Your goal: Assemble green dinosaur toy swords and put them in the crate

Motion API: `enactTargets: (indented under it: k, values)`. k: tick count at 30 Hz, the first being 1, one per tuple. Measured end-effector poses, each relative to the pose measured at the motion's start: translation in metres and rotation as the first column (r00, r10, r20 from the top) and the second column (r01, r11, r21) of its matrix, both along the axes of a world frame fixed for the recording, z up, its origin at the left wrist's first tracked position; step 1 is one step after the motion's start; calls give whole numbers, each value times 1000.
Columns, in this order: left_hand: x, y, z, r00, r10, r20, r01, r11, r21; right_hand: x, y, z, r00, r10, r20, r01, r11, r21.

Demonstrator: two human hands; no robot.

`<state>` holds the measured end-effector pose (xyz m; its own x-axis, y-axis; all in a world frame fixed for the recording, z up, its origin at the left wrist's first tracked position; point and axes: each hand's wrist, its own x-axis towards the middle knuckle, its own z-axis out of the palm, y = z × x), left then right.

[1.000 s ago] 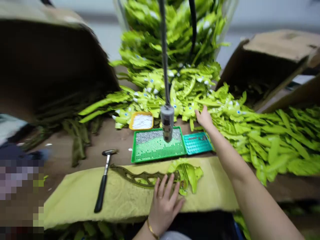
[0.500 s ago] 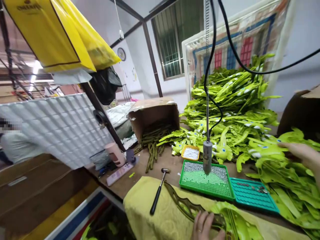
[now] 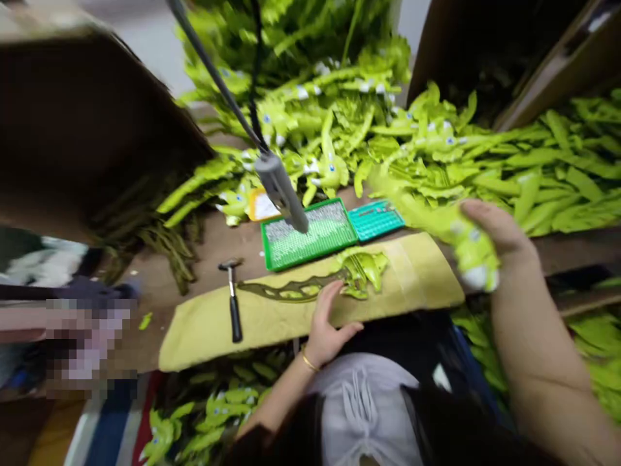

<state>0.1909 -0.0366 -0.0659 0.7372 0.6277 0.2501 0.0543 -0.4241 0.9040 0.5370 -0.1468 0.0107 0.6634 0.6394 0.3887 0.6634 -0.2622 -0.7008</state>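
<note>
My right hand (image 3: 509, 239), raised at the right, is closed around a lime-green plastic toy piece (image 3: 473, 249) with white markings, blurred by motion. My left hand (image 3: 327, 327) lies over the front edge of a yellow cloth (image 3: 204, 330) with its fingers apart. Its fingertips reach the end of a dark olive openwork strip (image 3: 286, 290). Beside them on the cloth is another lime-green piece (image 3: 363, 268), hollow side up. A hammer (image 3: 234, 304) with a black handle lies left of the strip, its head past the cloth's far edge.
A grey cylindrical power tool (image 3: 281, 191) hangs over a green tray (image 3: 310, 249) of tiny metal parts. A teal tray (image 3: 376, 223) and an orange dish (image 3: 262, 206) flank it. Green pieces (image 3: 330, 139) pile behind; a cardboard box (image 3: 97, 129) and olive strips (image 3: 174, 259) are left.
The view has swung down and to the right. My right hand has lifted a lime-green toy piece from the pile and brought it nearer. My left hand stays by the olive strip, fingers spread.
</note>
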Motion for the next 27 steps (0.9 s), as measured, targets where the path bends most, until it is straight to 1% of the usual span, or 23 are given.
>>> enactTargets:
  k: [1, 2, 3, 4, 5, 6, 7, 8, 9, 10, 12, 14, 15, 16, 17, 19, 20, 21, 22, 24, 25, 27]
  values:
    - [0, -1, 6, 991, -114, 72, 129, 960, -247, -26, -8, -3, 950, 251, -187, -278, 951, -138]
    - [0, -2, 11, 974, -182, 133, 224, 863, -453, -52, -13, -6, 833, 421, -358, -513, 830, -218]
    - [-1, -2, 17, 968, -188, 165, 250, 751, -611, -75, -15, -9, 780, 454, -431, -586, 771, -247]
    - [-2, -2, 22, 974, -142, 174, 224, 655, -722, -95, -16, -13, 771, 454, -446, -593, 766, -247]
    - [-3, -1, 27, 985, -59, 161, 164, 588, -792, -112, -16, -17, 794, 449, -410, -571, 782, -249]
    - [-5, 0, 30, 990, 47, 136, 88, 548, -832, -125, -16, -21, 828, 447, -338, -538, 805, -252]
    - [-6, 1, 33, 981, 156, 115, 16, 528, -849, -135, -15, -25, 847, 467, -253, -524, 812, -258]
    - [-7, 2, 35, 963, 250, 104, -44, 521, -852, -141, -13, -29, 846, 507, -166, -533, 801, -273]
    - [-8, 2, 36, 943, 316, 101, -86, 526, -846, -144, -11, -32, 829, 552, -84, -550, 780, -299]
    - [-9, 3, 37, 928, 357, 103, -115, 539, -834, -146, -7, -33, 809, 587, -5, -556, 764, -327]
    - [-10, 4, 37, 912, 391, 123, -141, 581, -801, -141, 6, -34, 773, 626, 102, -557, 747, -362]
    - [-16, 5, 34, 913, 381, 145, -134, 617, -776, -130, 20, -34, 749, 652, 118, -577, 729, -368]
    - [-20, 7, 32, 918, 374, 136, -138, 619, -773, -123, 27, -33, 750, 653, 111, -583, 730, -357]
    - [-26, 8, 29, 918, 382, 106, -163, 607, -778, -115, 33, -33, 762, 639, 104, -577, 744, -338]
    - [-32, 10, 26, 912, 406, 55, -209, 577, -789, -107, 37, -33, 785, 611, 104, -555, 767, -322]
    - [-43, 14, 19, 867, 493, -74, -338, 471, -815, -95, 41, -35, 822, 554, 128, -499, 811, -306]
    - [-47, 17, 16, 837, 532, -125, -386, 412, -825, -92, 41, -38, 822, 552, 136, -494, 812, -311]
    - [-50, 19, 14, 817, 555, -157, -408, 364, -837, -91, 41, -42, 808, 573, 140, -509, 797, -325]
    - [-51, 20, 12, 808, 564, -172, -411, 329, -850, -91, 41, -46, 784, 604, 140, -534, 773, -343]
    - [-49, 22, 12, 810, 561, -173, -395, 303, -867, -96, 39, -57, 741, 657, 141, -576, 729, -369]
    - [-47, 23, 13, 811, 559, -172, -390, 299, -871, -98, 39, -61, 729, 670, 141, -585, 716, -380]
    - [-44, 24, 15, 807, 564, -178, -395, 291, -871, -102, 38, -68, 723, 675, 144, -583, 709, -398]
